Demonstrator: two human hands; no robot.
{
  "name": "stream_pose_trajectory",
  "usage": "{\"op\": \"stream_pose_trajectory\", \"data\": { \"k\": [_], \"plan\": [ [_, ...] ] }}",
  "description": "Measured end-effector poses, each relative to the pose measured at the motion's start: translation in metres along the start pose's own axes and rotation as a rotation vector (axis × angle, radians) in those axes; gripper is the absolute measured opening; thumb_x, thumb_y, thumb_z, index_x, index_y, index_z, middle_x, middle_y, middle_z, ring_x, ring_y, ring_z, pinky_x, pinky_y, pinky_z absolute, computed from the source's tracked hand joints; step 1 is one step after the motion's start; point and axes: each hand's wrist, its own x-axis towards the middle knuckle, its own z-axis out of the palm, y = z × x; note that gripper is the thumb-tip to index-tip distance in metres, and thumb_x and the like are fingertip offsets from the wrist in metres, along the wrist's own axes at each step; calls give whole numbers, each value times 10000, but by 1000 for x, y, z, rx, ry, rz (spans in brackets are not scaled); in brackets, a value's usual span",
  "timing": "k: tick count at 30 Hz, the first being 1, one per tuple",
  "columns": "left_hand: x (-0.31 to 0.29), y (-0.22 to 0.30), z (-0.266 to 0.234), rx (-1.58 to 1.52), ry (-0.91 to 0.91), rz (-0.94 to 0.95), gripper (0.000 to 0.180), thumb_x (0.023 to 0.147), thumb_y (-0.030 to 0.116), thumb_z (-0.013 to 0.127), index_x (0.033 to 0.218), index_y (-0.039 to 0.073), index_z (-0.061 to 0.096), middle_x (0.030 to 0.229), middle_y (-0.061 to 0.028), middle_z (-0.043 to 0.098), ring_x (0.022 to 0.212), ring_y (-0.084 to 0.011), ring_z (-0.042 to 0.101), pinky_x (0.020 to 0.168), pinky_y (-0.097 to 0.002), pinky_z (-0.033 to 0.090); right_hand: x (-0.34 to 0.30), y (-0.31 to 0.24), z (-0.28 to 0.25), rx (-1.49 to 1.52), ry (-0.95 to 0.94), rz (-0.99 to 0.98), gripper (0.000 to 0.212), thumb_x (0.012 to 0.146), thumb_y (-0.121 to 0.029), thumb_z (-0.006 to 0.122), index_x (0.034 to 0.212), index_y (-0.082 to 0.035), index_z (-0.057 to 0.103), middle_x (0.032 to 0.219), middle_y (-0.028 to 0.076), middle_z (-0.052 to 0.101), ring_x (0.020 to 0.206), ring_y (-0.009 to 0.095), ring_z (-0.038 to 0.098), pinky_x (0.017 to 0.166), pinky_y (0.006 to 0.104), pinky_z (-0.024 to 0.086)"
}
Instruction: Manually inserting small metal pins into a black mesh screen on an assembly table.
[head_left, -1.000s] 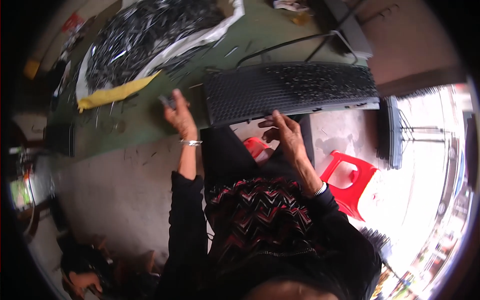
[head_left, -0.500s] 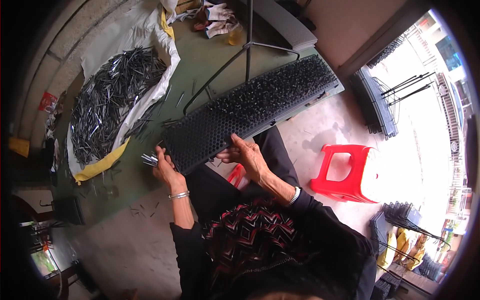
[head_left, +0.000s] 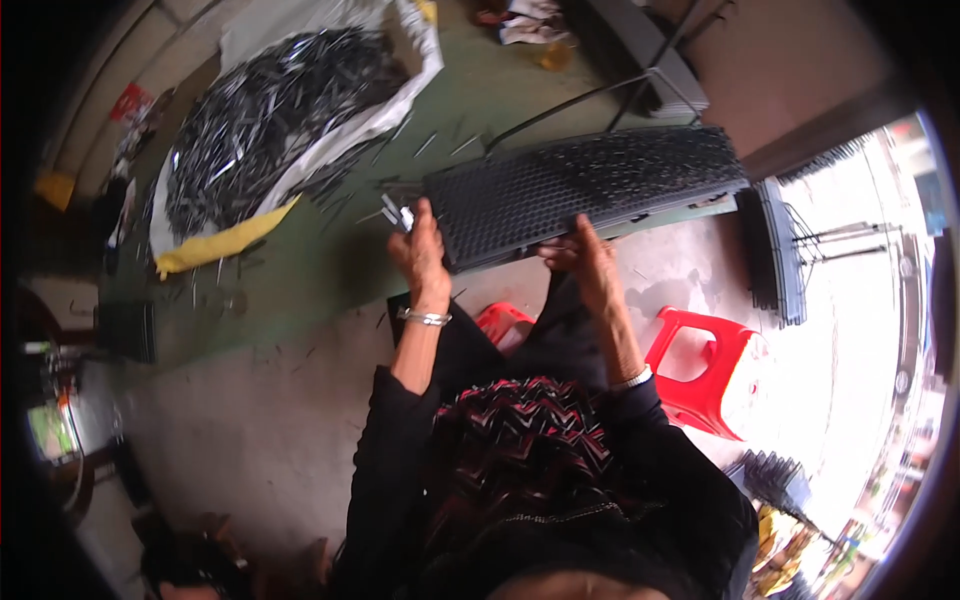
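Observation:
A long black panel with a grid of holes [head_left: 505, 205] lies slanted in front of me. Its right part is thickly set with short dark pieces standing up; the left part shows bare holes. My left hand [head_left: 425, 262] is closed at the panel's left end, its thumb along the edge. A few thin shiny strips [head_left: 393, 212] stick out of that hand. At the panel's near long edge my right hand [head_left: 592, 268] grips, thumb on top and fingers underneath, partly hidden.
Left on the green table [head_left: 330, 245] lies a white sack [head_left: 425, 55] heaped with dark thin strips [head_left: 280, 115]. Behind the panel stands a bent metal rod frame [head_left: 570, 105]. Farther back are stacked grey panels [head_left: 640, 50]. A red stool [head_left: 715, 385] stands at right.
The whole view has swung, so table, sack and panel sit higher and farther right in the picture. Both hands keep their places on the panel.

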Motion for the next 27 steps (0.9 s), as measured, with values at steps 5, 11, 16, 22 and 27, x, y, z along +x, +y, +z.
{"op": "stream_pose_trajectory", "data": {
  "k": [5,11,16,22,27],
  "plan": [
    [-37,34,16,-175,-247,-137,236,845,128,634,1038,-6,627,640,27,494,515,-47,418,421,-200,265,-11,-30,-13,-517,-249,80,578,954,-477,502,985,80,655,856,182,700,712,235,696,621,280,543],
    [-90,22,21,-196,-591,-493,169,875,105,630,1030,35,631,792,-59,643,588,-61,508,446,-192,329,-34,-63,31,-618,-332,-226,314,940,-305,572,1018,-11,652,757,5,588,659,95,512,645,238,418],
    [-100,13,23,-132,-666,-518,176,887,135,638,1028,30,635,848,-95,672,631,-58,537,460,-180,351,-24,-67,17,-568,-424,-5,164,878,-174,652,907,-13,633,791,2,605,745,78,537,665,235,418],
    [-101,3,29,-105,-630,-539,170,888,157,655,992,23,655,862,-104,688,662,-65,570,474,-177,361,-22,-66,7,-585,-366,-67,182,912,-174,621,916,7,645,792,6,613,733,75,543,671,226,430],
    [-103,0,34,-92,-541,-498,163,882,195,675,922,38,661,830,-68,697,671,-85,611,446,-176,331,-21,-67,9,-554,-312,-59,200,921,-169,611,958,24,649,794,11,618,734,78,546,677,231,443]
  ]
}}
